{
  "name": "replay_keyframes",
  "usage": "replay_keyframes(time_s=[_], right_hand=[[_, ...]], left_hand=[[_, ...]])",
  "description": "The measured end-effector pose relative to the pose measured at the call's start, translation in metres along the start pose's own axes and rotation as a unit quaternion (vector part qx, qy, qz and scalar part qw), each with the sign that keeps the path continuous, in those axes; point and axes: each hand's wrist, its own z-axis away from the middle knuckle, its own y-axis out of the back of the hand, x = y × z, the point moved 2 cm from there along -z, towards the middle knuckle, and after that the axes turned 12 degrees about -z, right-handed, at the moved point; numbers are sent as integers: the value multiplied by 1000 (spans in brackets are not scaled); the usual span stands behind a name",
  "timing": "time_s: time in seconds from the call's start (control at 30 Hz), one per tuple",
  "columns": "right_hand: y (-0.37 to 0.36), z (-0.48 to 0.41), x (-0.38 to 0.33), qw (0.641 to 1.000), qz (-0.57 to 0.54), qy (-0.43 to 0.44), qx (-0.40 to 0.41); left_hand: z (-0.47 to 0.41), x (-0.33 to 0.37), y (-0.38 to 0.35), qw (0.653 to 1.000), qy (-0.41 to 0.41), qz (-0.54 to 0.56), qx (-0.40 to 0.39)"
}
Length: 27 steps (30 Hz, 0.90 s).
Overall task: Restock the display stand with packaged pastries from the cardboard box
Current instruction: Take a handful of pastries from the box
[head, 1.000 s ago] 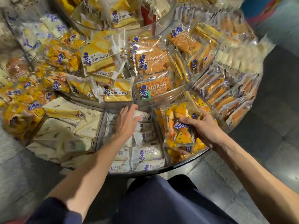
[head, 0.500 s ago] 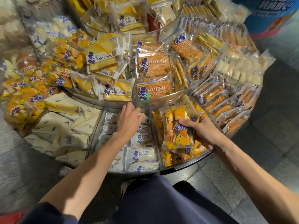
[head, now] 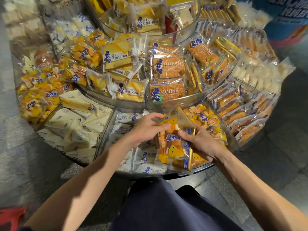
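I look down over my two bare forearms at a round tiered display stand [head: 175,174] with clear plastic walls and dividers, its wedge-shaped compartments packed with wrapped baked goods.

Both of my hands meet over the near edge of the lowest tier, holding one clear plastic packet of yellow-orange pastries [head: 173,148] with a blue logo and a gold side strip. My left hand [head: 146,129] has its fingers curled over the packet's upper left corner, pinching the wrapper. My right hand [head: 202,144] grips the packet's right side, thumb laid across the front and fingers wrapped behind. The packet is upright and slightly tilted, over the divider between two compartments of the bottom tier.

Under my left hand lies a compartment of small white packets with blue print [head: 145,158]. To the right, behind my right hand, sits a compartment of matching yellow-orange packets [head: 202,117]. Further left lie cream triangular sandwich packets [head: 75,117]. On the far right stand rows of long orange-brown bars in clear wrappers [head: 233,104].

On the middle tier, just above my hands, are brown cake packets printed HORSH [head: 167,93], and beside them, to the left, packets of pale yellow sliced bread [head: 120,59]. The top tier is blurred, so I cannot tell what it holds.

Below the stand are my dark navy trousers [head: 166,205] and a grey stone floor [head: 275,164].
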Motion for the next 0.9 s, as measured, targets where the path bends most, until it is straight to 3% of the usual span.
replay_keyframes(time_s=[0.2, 0.37, 0.5, 0.73, 0.9], right_hand=[[6, 14, 12, 999, 9, -21, 37], [17, 29, 19, 997, -35, -11, 71], [34, 37, 22, 992, -40, 9, 118], [72, 20, -12, 983, -42, 26, 178], [95, 2, -58, 987, 22, 49, 154]], left_hand=[[7, -24, 14, 984, 89, 154, -7], [1, -28, 6, 962, 117, 247, -3], [-1, -22, -21, 972, 110, 208, 6], [-5, 8, -45, 999, 18, 32, 9], [-22, 42, -51, 988, -60, -5, 141]])
